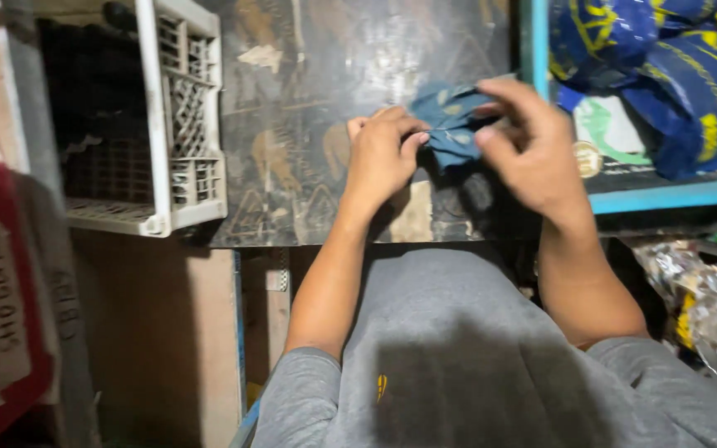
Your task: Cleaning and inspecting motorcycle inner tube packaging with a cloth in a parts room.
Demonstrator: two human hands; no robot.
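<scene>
Up close, both hands, left hand (382, 158) and right hand (533, 149), pinch a crumpled blue cloth (451, 123) over the dark worn table (325, 108), right of a white crate (184, 116).

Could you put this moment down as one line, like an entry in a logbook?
left hand: pinching blue cloth | right hand: gripping same cloth | surface: dark worn tabletop | nearby: white plastic crate, blue-yellow fabric pile
</scene>
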